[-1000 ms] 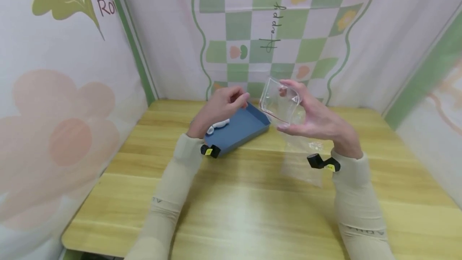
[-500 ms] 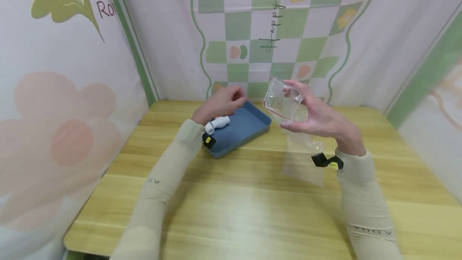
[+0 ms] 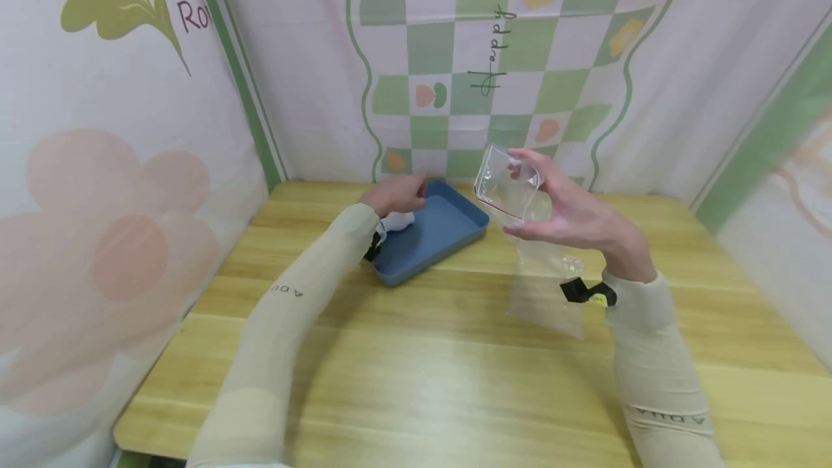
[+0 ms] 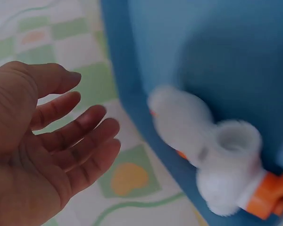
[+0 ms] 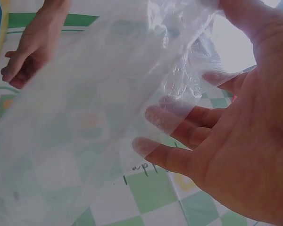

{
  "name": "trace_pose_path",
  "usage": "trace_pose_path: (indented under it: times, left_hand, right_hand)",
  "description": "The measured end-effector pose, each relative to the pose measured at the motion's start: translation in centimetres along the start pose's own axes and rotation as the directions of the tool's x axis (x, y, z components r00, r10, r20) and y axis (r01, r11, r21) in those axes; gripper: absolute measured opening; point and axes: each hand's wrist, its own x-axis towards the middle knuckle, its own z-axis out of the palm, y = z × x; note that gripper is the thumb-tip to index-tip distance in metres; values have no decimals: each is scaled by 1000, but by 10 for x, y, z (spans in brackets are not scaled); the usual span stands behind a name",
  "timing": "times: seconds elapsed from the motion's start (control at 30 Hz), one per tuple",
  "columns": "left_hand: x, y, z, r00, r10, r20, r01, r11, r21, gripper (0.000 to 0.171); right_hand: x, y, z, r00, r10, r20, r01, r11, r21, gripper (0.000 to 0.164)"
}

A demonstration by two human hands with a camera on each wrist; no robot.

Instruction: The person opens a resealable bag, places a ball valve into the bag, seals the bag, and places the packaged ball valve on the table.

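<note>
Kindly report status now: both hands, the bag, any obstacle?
Left hand empty, at blue tray; white pieces inside. Right hand holding clear bag, mouth spread. No obstruction seen.

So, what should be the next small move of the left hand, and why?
Probably bring the left hand to a white piece in the blue tray and grip it: that hand is empty at the tray's edge, while the right hand holds the clear bag with its mouth spread.

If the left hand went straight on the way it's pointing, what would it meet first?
Probably the blue tray: in both wrist views, the left hand points towards it. Depth is unclear, so the hand might pass above it.
</note>
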Motion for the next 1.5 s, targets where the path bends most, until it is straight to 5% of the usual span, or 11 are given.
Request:
trace_pose_path:
  times: [0.17, 0.37, 0.67, 1.13, 1.5]
  left_hand:
    - [7, -11, 15, 998, -45, 33, 40, 989, 140, 13]
    - [10, -15, 29, 991, -96, 98, 78, 982, 173, 16]
    - [10, -12, 38, 963, -229, 144, 192, 954, 232, 42]
    - [7, -6, 41, 977, -167, 130, 121, 944, 307, 17]
    - [10, 1, 36, 984, -120, 134, 79, 957, 278, 43]
  right_hand:
    - [-1, 1, 1, 1000, 11, 4, -11, 1000, 4, 94]
    - [0, 0, 2, 999, 20, 26, -21, 1000, 21, 93]
    - [-1, 1, 3, 999, 29, 35, -30, 999, 18, 93]
    - [2, 2, 2, 999, 9, 48, -9, 1000, -3, 94]
    - [2, 2, 1, 999, -9, 42, 10, 1000, -16, 94]
